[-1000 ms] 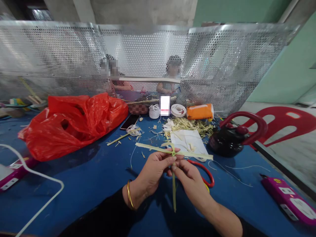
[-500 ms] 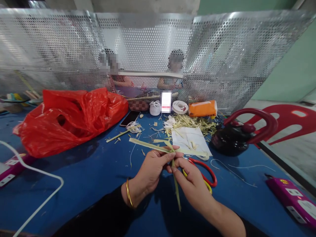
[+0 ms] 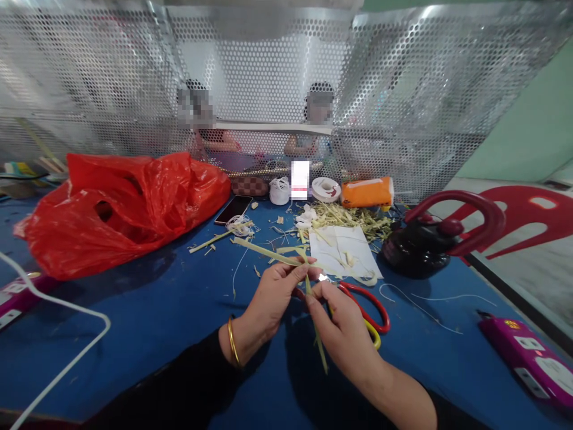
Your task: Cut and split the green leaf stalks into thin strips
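Over the blue table both my hands pinch pale green leaf strips crossed into a knot. My left hand, with a gold bangle on the wrist, grips the crossing from the left. My right hand pinches the strip that hangs down toward me. One long strip runs up to the left, another curls to the right over a white paper sheet. Red and yellow scissors lie just beyond my right hand.
A red plastic bag fills the left side. A dark teapot with a red handle stands at right. A phone, thread spools, an orange packet and strip offcuts lie at the back. Pink power strips sit at both edges. Two people sit behind the perforated metal screen.
The crossed strips have tilted, their left end pointing further up and away. Both hands stay pinched at the knot, a little lower and nearer the scissors.
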A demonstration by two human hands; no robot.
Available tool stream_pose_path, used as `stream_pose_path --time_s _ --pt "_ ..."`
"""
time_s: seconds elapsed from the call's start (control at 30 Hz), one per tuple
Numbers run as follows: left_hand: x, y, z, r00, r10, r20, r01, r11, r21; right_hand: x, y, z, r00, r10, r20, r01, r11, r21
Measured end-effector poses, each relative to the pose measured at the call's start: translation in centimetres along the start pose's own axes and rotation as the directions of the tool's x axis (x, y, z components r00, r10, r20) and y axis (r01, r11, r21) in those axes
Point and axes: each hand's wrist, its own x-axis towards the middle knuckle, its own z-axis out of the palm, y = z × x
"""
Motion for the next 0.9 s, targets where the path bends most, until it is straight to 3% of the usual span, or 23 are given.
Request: stream_pose_path --time_s 0.07,0.2,0.33,0.4,0.47,0.53,0.57,0.63,0.7,0.8,0.9 --pt "0.0 0.0 0.0 1.000 0.012 -0.002 -0.012 1.000 0.007 0.0 0.0 0.0 0.999 -0.030 0.014 0.031 0.999 -0.045" --pt "-0.2 -0.3 0.2 0.999 0.041 0.026 -0.040 0.998 -0.041 0.2 -0.1 0.0 0.973 -0.215 0.079 0.226 0.958 -0.175" --pt "-0.1 -0.4 0.1 0.999 -0.031 0.030 0.034 0.993 -0.110 0.3 -0.4 -0.6 0.953 -0.294 0.074 0.303 0.925 -0.229" --pt "0.0 -0.2 0.0 0.996 -0.081 0.048 0.087 0.987 -0.137 0.4 -0.5 -1.4 0.953 -0.302 -0.007 0.293 0.928 -0.229" --pt "-0.1 0.0 0.0 0.989 -0.116 0.087 0.128 0.982 -0.141 0.9 -0.3 -2.4 0.945 -0.284 -0.164 0.243 0.942 -0.230" --pt "-0.2 0.1 0.1 0.981 -0.143 0.129 0.160 0.978 -0.131 1.6 0.0 -3.3 0.928 -0.194 -0.319 0.140 0.973 -0.183" --pt "-0.3 0.1 0.2 0.977 -0.154 0.144 0.172 0.977 -0.123 2.0 0.2 -3.7 0.935 -0.123 -0.332 0.087 0.989 -0.120" --pt "-0.5 0.1 0.4 0.969 -0.178 0.171 0.197 0.975 -0.104 2.8 0.6 -4.0 0.973 0.039 -0.229 -0.028 0.998 0.048" --pt "-0.7 0.1 0.5 0.960 -0.193 0.201 0.212 0.975 -0.073 3.2 0.7 -3.9 0.981 0.186 -0.049 -0.165 0.945 0.284" --pt "-0.8 0.0 0.5 0.947 -0.211 0.243 0.221 0.975 -0.016 3.2 0.8 -3.4 0.948 0.278 0.157 -0.314 0.724 0.614" --pt "-0.7 0.0 0.5 0.934 -0.235 0.268 0.236 0.971 0.030 3.0 0.8 -3.0 0.921 0.337 0.193 -0.364 0.571 0.736"
